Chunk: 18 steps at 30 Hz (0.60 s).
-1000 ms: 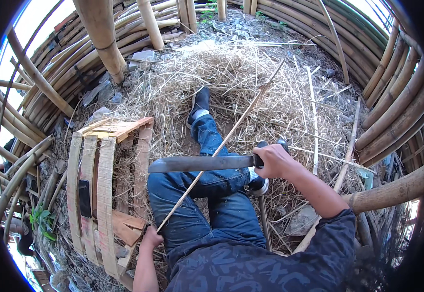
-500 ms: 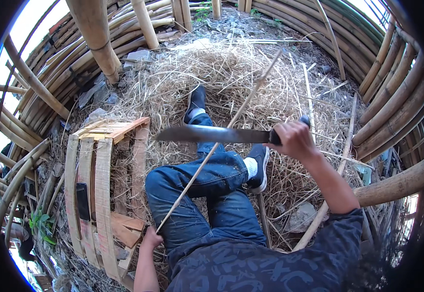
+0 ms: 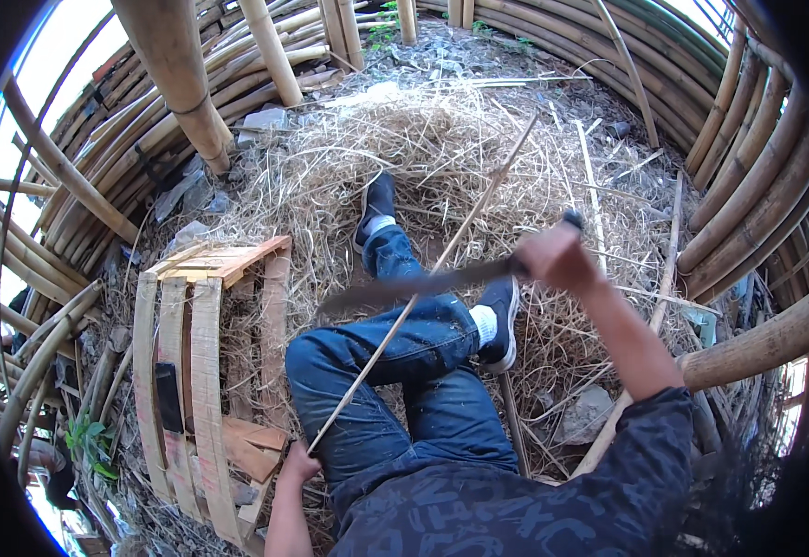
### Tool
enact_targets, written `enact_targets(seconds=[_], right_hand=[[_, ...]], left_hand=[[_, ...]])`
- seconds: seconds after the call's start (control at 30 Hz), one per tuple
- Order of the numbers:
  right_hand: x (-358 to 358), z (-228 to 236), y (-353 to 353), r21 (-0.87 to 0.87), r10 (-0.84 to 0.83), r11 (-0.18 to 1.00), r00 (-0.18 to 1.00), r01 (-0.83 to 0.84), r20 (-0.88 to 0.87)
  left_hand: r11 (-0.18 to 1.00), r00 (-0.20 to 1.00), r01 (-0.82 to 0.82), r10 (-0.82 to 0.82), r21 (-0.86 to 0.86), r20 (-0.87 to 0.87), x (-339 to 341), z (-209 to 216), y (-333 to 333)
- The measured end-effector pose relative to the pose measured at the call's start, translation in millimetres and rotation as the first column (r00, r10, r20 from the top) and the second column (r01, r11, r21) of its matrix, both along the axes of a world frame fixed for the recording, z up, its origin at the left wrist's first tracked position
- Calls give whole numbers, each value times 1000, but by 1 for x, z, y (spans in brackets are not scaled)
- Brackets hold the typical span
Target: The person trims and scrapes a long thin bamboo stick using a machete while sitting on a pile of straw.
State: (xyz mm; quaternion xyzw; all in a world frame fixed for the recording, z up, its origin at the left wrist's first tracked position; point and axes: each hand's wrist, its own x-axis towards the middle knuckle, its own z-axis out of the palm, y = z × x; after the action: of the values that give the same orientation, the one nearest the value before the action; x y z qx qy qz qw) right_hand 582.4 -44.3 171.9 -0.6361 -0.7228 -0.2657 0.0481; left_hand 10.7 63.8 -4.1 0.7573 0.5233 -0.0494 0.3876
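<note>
My right hand [image 3: 557,252] is closed round the dark handle of a machete [image 3: 423,285]. Its long blade points left and crosses above a thin bamboo strip [image 3: 367,367]; whether the two touch I cannot tell. At my left hip, my left hand [image 3: 300,464] grips the strip's near end. From there the strip slants up and right over my bent leg [image 3: 367,348] in blue jeans, its far end above the heap of shavings [image 3: 423,139]. The blade is slightly blurred.
A wooden slatted crate [image 3: 207,371] stands at my left, a dark flat object [image 3: 168,397] against its slats. Stacked bamboo poles [image 3: 608,56] line the far side and right. A thick upright bamboo post [image 3: 177,74] rises at the far left. A grey stone [image 3: 585,415] lies right of my legs.
The machete blade has dropped and tilted, its tip now lower and nearer to me. My left hand still holds the strip at about the same place. The whole view has shifted slightly.
</note>
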Motion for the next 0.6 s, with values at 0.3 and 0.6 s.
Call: enact_targets(seconds=[0.3,0.6], right_hand=[[-5,19,-21,-166,-433,901,811,400,-393],[-1,0,5,91,98,991,995,-99,15]], left_hand=[[994,998,-26,32,104,-59,-24,-47,-3],[998,998,15,-12,54,-57,-12,-22,-2]])
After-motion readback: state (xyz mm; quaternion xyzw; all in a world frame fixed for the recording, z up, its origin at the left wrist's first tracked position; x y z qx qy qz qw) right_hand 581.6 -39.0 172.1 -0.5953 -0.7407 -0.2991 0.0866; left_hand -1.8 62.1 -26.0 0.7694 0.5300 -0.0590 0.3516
